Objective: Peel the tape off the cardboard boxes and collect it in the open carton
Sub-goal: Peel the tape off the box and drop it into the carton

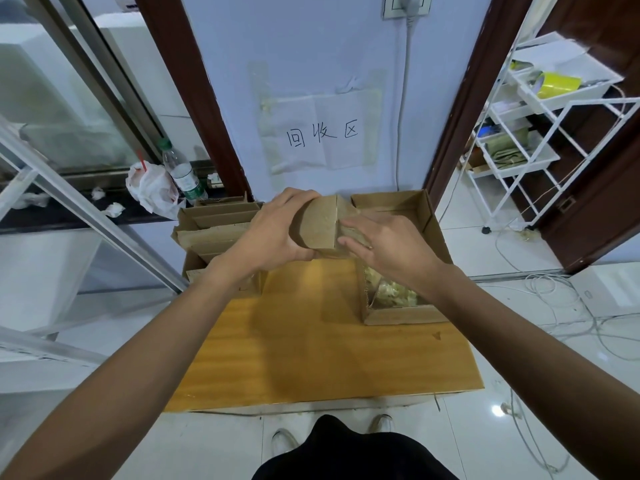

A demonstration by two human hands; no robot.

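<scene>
Blue wall (pixel 311 46), white tile floor (pixel 519 244), wire rack (pixel 540 133)

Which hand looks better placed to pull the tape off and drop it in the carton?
Probably the right hand: its fingers touch the cardboard piece the left hand grips, with the open carton under it.

Left hand (pixel 273 233): curled round cardboard box (pixel 320 221), at 11 o'clock.
Right hand (pixel 391 247): straight fingers (pixel 360 226) touch it, pointing 10 o'clock.

One legible sign: three handwritten black characters, 回收区, on a white paper sheet (pixel 323 133) taped to the pale wall (pixel 311 36), at 12 o'clock from the wooden table (pixel 311 341). The plastic bottle (pixel 183 174) at 10 o'clock carries a label too small to read.
</scene>
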